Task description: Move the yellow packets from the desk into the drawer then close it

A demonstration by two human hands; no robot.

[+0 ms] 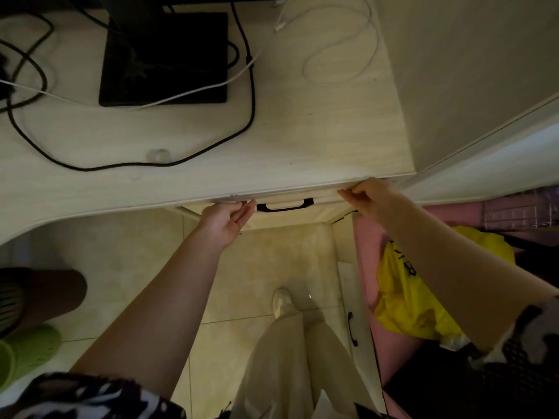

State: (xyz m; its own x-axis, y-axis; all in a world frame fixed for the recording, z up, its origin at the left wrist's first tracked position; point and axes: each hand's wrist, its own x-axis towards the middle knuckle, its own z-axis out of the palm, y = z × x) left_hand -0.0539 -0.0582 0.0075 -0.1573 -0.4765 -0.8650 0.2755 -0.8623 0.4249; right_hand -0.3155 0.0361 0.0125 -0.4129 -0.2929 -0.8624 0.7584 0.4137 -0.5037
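Pale wood worktop (pixel 317 131) fills the top half, with a black monitor base (pixel 165 60) and loose cables (pixel 251 95) on it. No yellow packets in sight up there. Under its front edge the drawer (pixel 302 214) looks almost fully pushed in, black handle (pixel 285 205) showing. Left hand (pixel 225 217) has fairly straight fingers against the drawer front, left of the handle; right hand (pixel 367 196) has curled fingers at the drawer's right corner, gripping nothing I can see.
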